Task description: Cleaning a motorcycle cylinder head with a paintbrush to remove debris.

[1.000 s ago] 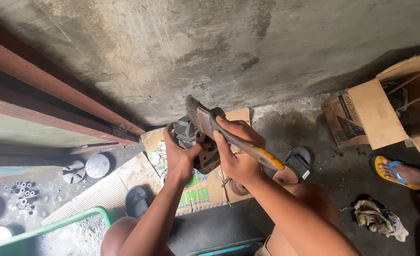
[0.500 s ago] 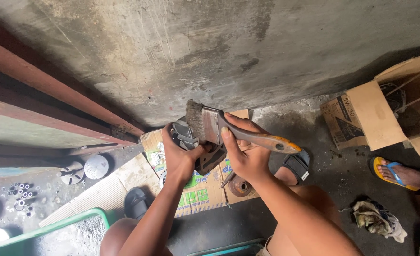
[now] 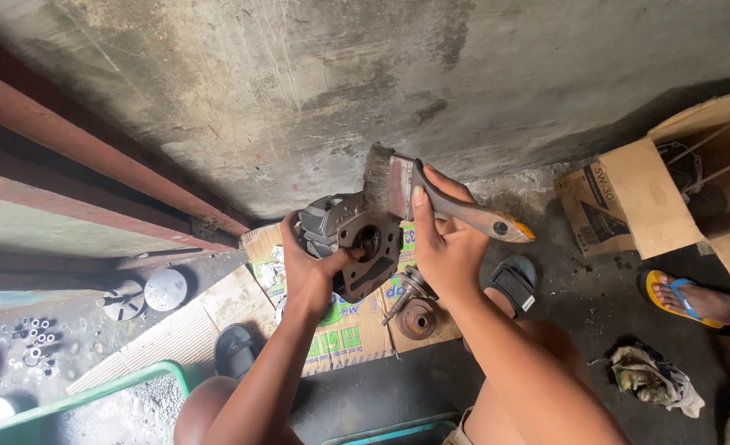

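Note:
My left hand point(image 3: 311, 268) grips a grey metal engine part point(image 3: 350, 239) with a round bore, held up in front of a concrete wall. My right hand point(image 3: 443, 243) holds a flat paintbrush point(image 3: 431, 198) by its worn wooden handle; the bristles rest at the part's upper right edge. Below the hands, a rusty round metal piece with a shaft point(image 3: 413, 309) lies on flattened cardboard point(image 3: 357, 330).
An open cardboard box point(image 3: 670, 194) stands at the right, with another person's foot in a yellow sandal point(image 3: 686, 298) beside it. A dirty rag point(image 3: 653, 377) lies on the floor. Dark sandals point(image 3: 512, 284), a green tray rim point(image 3: 85, 397) and small metal parts point(image 3: 147, 290) surround me.
The brush has swung upward: its bristles lifted from the part's face to its upper right edge, and the handle now points right. My left hand has turned the part slightly.

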